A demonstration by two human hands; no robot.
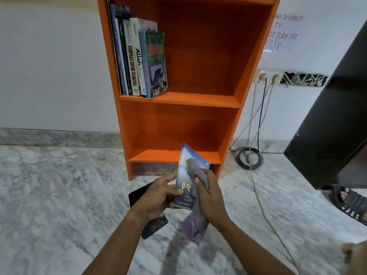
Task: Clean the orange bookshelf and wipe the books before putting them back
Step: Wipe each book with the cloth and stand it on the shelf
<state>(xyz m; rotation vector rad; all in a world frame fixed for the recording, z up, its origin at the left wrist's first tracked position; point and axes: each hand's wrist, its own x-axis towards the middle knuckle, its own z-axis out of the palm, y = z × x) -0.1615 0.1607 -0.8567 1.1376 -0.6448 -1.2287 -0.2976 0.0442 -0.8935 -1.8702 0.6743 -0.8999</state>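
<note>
Head view, and it's the only angle. The left hand (158, 197) has the thin blue paperback book (183, 176), fingers curled behind its left long edge and thumb on the front cover. The book is held off the floor, tilted back, in front of the bottom board's front edge on the orange wooden bookshelf (198, 102). The right hand (208, 197) is wrapped round a bunched grey cloth (193, 168) and presses the wad against the upper part of the cover, while the loose tail hangs blurred below the wrist.

Up on the middle board, a row of upright books (139, 60) stands at the left end, tight to the left side panel, with the outermost one leaning slightly. Down on the grey marbled floor (59, 195), dark flat books (154, 227) lie under the left forearm, partly hidden.

The paperback looks light and bendy, and its glossy cover is likely slick under the cloth. It probably needs support from behind along the spine side, as it has now. A pinch at a corner would let it flex or curl. The cloth is soft and limp, so a balled grip suits it. For shelving, a hold low on the spine should keep it from flopping.
</note>
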